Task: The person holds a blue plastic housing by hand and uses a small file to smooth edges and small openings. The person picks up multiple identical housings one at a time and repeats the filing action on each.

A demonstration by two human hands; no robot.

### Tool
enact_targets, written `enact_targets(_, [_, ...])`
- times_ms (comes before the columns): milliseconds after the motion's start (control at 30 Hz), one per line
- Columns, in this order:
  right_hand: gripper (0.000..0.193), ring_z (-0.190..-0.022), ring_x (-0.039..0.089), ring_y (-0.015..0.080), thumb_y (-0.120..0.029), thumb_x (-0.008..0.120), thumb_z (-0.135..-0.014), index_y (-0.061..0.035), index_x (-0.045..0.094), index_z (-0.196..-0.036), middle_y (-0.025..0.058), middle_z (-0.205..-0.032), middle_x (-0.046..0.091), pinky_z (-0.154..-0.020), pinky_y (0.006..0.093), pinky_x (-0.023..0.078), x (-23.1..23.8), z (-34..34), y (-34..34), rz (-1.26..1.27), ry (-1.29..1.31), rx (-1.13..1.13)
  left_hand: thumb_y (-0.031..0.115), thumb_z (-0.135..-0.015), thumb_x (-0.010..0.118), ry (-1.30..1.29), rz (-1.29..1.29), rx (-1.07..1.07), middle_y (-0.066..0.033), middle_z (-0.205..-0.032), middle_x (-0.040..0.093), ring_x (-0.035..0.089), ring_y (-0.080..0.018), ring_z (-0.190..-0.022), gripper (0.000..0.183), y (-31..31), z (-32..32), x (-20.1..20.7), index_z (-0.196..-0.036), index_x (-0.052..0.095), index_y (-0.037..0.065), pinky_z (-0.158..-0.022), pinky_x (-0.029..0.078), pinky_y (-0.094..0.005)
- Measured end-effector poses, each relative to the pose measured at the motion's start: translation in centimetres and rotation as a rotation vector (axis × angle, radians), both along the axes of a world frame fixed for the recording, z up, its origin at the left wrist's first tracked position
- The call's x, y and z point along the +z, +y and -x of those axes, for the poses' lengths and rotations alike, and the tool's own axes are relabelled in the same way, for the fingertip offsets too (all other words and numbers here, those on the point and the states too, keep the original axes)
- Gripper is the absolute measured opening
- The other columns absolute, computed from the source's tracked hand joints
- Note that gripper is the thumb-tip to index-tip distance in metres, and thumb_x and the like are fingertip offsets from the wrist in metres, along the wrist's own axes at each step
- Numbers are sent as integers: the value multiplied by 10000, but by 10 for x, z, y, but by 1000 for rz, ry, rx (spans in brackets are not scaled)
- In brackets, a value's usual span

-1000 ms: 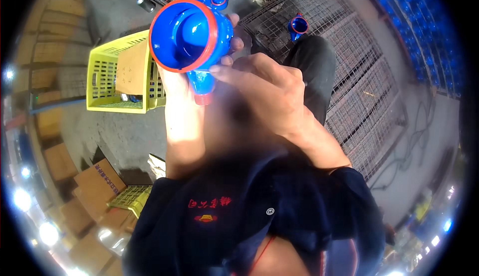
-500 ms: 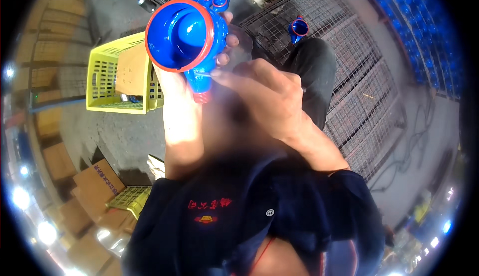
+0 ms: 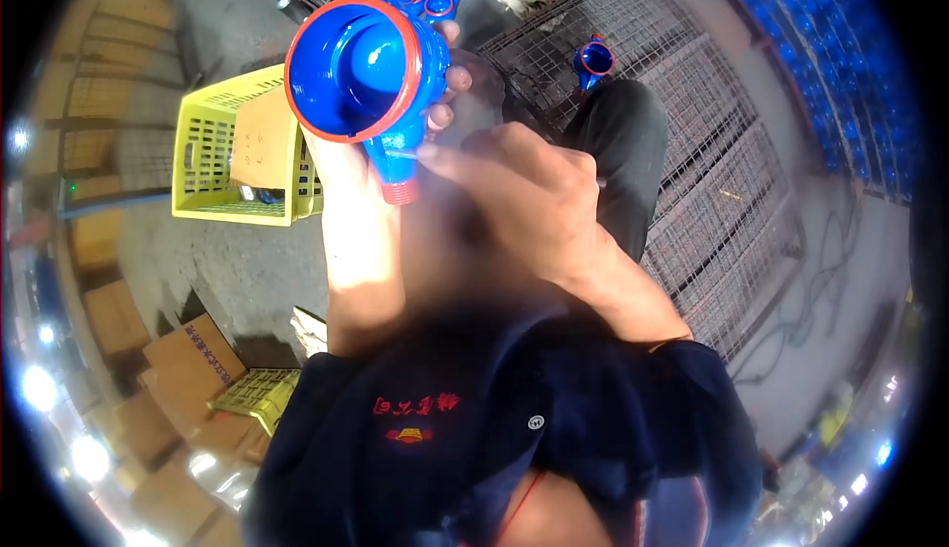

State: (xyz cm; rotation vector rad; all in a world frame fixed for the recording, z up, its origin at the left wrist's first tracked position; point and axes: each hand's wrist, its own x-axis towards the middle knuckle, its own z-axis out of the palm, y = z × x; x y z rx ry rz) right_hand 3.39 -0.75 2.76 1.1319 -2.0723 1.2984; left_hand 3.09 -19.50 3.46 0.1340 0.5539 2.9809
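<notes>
- A blue housing with red rims is being held up above the lap, its wide mouth being turned toward the head camera, presumably so that the inside and the lower neck can be seen.
- The housing is being gripped by the left hand, part-closed around its body: the fingers are being wrapped around the far side, while the palm is being largely hidden behind it. The side branch is apparently being left uncovered by this hold, so that it can be reached.
- By the right hand, a slim pale tool seems to be being pinched between curled fingers, its tip being laid at or against that lower neck; actual contact cannot be told. A short tip is probably being left out for control.
- Just beyond, small blue fittings are being supported by the floor; another blue part is being borne by a wire mesh panel, near the knee, perhaps for easy reach.
- To the left, cardboard is being contained by a yellow crate.
- At the upper right, many blue items are being massed together, their shapes being blurred.
</notes>
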Motion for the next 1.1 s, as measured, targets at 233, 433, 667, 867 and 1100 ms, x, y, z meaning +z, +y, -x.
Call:
enact_targets(233, [457, -486, 520, 145, -30, 694, -679, -225, 751, -1089, 5, -700, 469, -420, 275, 455, 0, 2, 4, -23, 31, 8, 529, -890, 654, 2, 13, -26, -266, -1340, 431, 552, -380, -1011, 739, -1, 2, 0, -1422, 420, 71, -670, 633, -385])
enact_targets(433, [464, -501, 543, 140, -17, 720, -688, -226, 747, -1102, 3, -704, 485, -423, 270, 460, 0, 1, 5, 5, 25, 3, 481, -901, 659, 44, -9, -106, -260, -1367, 398, 534, -373, -1047, 725, -1, 0, -8, -1447, 391, 86, -704, 637, -408])
enact_targets(667, [406, -494, 548, 144, -38, 742, -736, -233, 758, -1091, 2, -704, 500, -424, 270, 468, 5, 8, 1, 10, 64, -15, 442, -918, 651, 27, -205, -272, -246, -1387, 365, 524, -386, -1065, 691, -6, 3, -7, -1451, 383, 94, -752, 628, -453])
enact_targets(867, [446, -498, 550, 148, -16, 729, -703, -230, 748, -1094, -1, -698, 488, -432, 276, 471, 7, 9, 3, -25, 28, 7, 451, -931, 630, 34, -182, -162, -251, -1374, 369, 527, -385, -1071, 673, 4, -2, -3, -1444, 390, 88, -706, 630, -437])
enact_targets(1100, [449, -494, 550, 152, -6, 736, -697, -228, 751, -1086, -3, -696, 502, -437, 278, 476, 6, 10, 4, 1, 31, 6, 438, -946, 612, 20, -252, -209, -260, -1359, 383, 532, -370, -1070, 660, 6, -1, -3, -1444, 381, 71, -707, 638, -426])
